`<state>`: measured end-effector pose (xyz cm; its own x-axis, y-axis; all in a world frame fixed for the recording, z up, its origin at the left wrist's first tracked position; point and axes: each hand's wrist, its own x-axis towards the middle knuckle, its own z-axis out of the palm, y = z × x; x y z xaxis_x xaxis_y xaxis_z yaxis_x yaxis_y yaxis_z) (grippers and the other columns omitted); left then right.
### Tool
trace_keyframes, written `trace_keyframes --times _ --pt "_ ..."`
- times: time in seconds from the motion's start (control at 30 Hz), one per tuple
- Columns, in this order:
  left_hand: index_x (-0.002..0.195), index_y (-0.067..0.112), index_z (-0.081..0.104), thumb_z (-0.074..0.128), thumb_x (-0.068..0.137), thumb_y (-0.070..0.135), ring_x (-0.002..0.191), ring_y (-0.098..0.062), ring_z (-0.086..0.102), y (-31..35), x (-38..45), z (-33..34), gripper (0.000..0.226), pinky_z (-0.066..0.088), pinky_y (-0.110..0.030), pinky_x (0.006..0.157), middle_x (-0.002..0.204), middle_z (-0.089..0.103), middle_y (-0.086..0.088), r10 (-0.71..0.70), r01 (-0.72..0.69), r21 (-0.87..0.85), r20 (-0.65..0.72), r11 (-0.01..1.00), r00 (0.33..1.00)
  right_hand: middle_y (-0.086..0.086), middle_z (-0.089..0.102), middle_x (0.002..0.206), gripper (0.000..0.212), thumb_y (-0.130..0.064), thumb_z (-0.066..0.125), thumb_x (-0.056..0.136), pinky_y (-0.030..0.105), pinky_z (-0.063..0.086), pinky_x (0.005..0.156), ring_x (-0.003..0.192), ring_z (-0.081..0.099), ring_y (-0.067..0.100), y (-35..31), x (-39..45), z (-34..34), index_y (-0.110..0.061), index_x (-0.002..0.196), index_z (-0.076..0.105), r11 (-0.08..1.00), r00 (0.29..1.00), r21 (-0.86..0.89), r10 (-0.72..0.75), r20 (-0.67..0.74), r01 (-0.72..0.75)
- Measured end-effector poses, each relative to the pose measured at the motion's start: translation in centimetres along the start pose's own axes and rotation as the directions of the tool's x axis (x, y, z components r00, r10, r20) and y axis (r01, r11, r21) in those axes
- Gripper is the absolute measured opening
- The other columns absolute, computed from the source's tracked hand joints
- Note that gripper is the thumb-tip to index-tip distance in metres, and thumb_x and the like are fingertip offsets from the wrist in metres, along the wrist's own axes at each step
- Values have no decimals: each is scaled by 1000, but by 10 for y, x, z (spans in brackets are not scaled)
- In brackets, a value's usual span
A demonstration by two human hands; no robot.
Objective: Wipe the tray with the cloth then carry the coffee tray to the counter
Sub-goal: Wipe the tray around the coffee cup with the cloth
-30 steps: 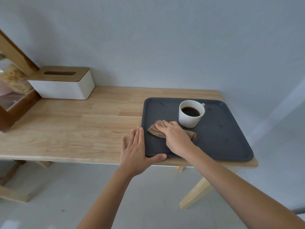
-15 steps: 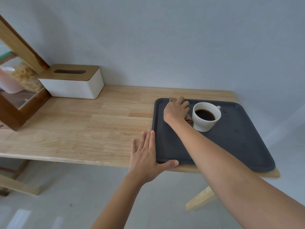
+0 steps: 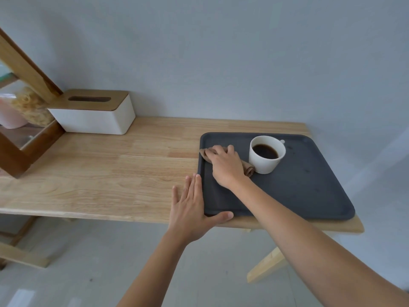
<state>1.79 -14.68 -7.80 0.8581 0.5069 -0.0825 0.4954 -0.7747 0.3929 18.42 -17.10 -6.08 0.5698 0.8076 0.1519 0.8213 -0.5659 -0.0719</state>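
Observation:
A dark grey tray (image 3: 305, 191) lies on the right end of a light wooden table (image 3: 110, 173). A white cup of black coffee (image 3: 266, 154) stands in the tray's far half. My right hand (image 3: 225, 166) presses a brown cloth (image 3: 249, 169) flat onto the tray's left part, just left of the cup; most of the cloth is hidden under the hand. My left hand (image 3: 191, 209) lies flat on the table against the tray's near left corner, fingers along the left rim and thumb along the front rim.
A white tissue box with a wooden lid (image 3: 93, 111) stands at the back left of the table. A wooden-framed shelf with containers (image 3: 20, 120) is at the far left. The tray's right corner reaches the table's right edge. Pale floor lies below.
My right hand with the cloth moved from the tray's near left part to its far left corner, then came back a little toward me. My left hand stays at the tray's corner.

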Motion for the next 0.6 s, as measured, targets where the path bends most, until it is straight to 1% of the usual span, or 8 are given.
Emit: trace_keyframes --times 0.13,0.23,0.3,0.37,0.47,0.6 --pt "152 12 -14 26 60 95 149 -15 -17 1 1 1 130 -5 -50 121 163 -11 0 -3 3 4 -6 1000 1000 0 43 145 56 -4 46 88 39 43 90 111 41 32 5 -40 -6 -23 140 40 992 995 71 -103 -16 104" --pt "152 11 -12 26 59 95 149 -15 -16 0 2 1 131 -3 -49 121 163 -10 0 -1 1 5 -11 1000 1000 -4 44 145 62 1 46 86 37 44 90 104 41 27 14 -69 -8 -27 141 41 978 983 96 -185 -19 186" --pt "152 11 -12 24 57 96 149 -15 -14 -1 1 0 132 -3 -49 121 163 -9 -1 3 -3 5 -5 1000 1000 -8 44 145 64 2 46 86 35 43 90 98 37 22 25 -85 -8 -31 141 42 967 974 118 -226 -8 225" --pt "152 11 -13 23 56 95 150 -15 -14 0 0 -1 133 -1 -49 121 164 -8 -1 5 -5 -5 4 1000 1000 -11 44 146 60 -1 44 89 35 43 92 96 35 21 40 -98 -9 -34 139 45 957 967 146 -254 14 250" --pt "151 11 -14 28 59 94 149 -15 -15 1 -1 -4 131 -3 -49 121 163 -10 0 5 -5 -18 18 1000 1000 -14 48 143 58 1 44 90 35 44 93 98 42 24 64 -112 -10 -37 134 50 947 960 167 -280 4 276" --pt "151 12 -15 32 62 92 149 -14 -17 1 -1 -5 129 -6 -48 121 163 -12 2 5 -4 -21 34 1000 999 -18 51 140 59 3 43 89 33 44 95 101 45 23 98 -125 -12 -39 130 54 950 961 153 -276 13 270"
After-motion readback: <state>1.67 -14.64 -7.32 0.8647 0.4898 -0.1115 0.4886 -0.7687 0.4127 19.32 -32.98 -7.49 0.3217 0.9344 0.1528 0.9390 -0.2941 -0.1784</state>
